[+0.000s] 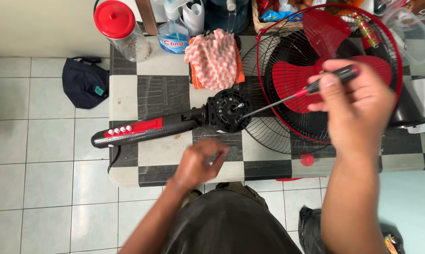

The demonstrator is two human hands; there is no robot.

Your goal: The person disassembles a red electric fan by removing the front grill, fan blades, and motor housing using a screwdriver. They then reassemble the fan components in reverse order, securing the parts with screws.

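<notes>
Gripping a screwdriver (306,89) by its black and red handle in the right hand (358,106), fingers wrapped shut round the grip, shaft angled down-left so that the tip met the black fan motor (229,110) near its centre shaft; held long and slanted, seemingly to reach a screw on the motor face. Hovered the left hand (198,162) just below the motor, over the table edge, fingers curled loosely together; blurred, so could not tell whether anything small sat pinched in them. Lay flat on the table, motor face up, with the black fan stem (142,129) and its red switch panel stretching left; rested just beside it, to the right, the wire fan guard (269,70) with the red blade (316,61) lying in it, set aside from the motor. Stood on a black-and-white chequered table (128,89) crowded at the back with a red-lidded jar (118,28), spray bottle (174,35) and striped cloth (215,59); pale tiled floor (38,188) around, dark cap (84,83) lying on it.
</notes>
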